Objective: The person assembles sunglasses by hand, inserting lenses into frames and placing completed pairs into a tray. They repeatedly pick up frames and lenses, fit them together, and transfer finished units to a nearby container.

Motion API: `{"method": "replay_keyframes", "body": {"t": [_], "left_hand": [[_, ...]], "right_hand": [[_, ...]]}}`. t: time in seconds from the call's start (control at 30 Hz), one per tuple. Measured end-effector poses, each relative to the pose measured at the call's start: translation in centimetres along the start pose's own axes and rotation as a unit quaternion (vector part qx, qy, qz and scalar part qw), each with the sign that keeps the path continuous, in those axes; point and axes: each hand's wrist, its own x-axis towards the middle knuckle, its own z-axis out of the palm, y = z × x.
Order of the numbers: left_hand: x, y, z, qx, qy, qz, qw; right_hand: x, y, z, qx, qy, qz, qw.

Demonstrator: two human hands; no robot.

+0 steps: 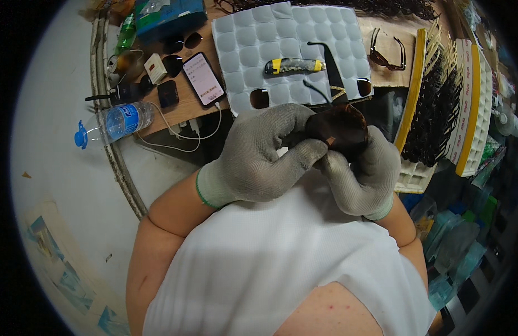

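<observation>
Sunglasses, dk. brown, 1 pr., approx. 2 o'clock from view ctr.; gloved L hand & gloved R hand, fingers curled, both pinching them. Utility knife, yel./blk., on dimpled sheet, 11 o'clock from sunglasses.

Glossy dark-brown sunglasses are held up, temples unfolded, pointing forward

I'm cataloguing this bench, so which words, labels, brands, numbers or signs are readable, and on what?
No wording copied here, only where print shows:
Phone screen: lines of print, too small to read.
Water bottle: pale print on a blue label, too blurred to read.
White strip at right: repeated orange-red lettering, legible but not copied out.
</observation>
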Motion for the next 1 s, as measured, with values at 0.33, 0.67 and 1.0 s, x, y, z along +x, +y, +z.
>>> {"method": "replay_keyframes", "body": {"t": [0.33,0.67,1.0], "left_hand": [[8.3,-3.0,2.7,0.088,-0.121,0.099,0.984],[12.1,-7.3,7.1,0.256,-0.019,-0.127,0.958],[8.2,-7.1,7.3,0.290,-0.026,-0.156,0.944]], "right_hand": [[2.4,5.6,-6.4,0.144,-0.163,0.178,0.960],[6.6,28.2,-15.1,-0.581,-0.109,0.114,0.799],[9.7,33.3,-16.7,-0.492,-0.091,0.159,0.851]]}}
